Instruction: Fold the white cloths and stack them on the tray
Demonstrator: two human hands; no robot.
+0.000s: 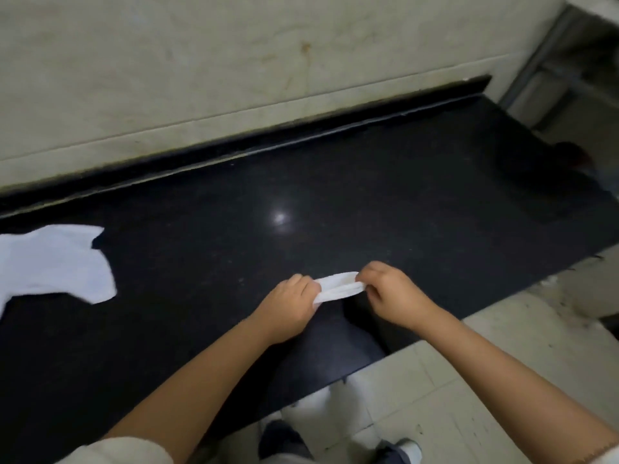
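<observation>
Black counter point(301, 182), folded white cloth point(340, 287) near its front edge, pinched between left hand point(287, 309) and right hand point(393, 291) fingers.

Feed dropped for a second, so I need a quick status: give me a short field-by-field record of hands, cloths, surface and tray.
left hand: left hand grips the left end of the folded cloth
right hand: right hand pinches the right end of it
held cloth: folded cloth, a narrow white strip stretched between both hands just above the counter
other cloth: loose cloth, unfolded, lying flat at the counter's left edge
surface: black counter against a pale wall
tray: not in view
stack: none visible
</observation>
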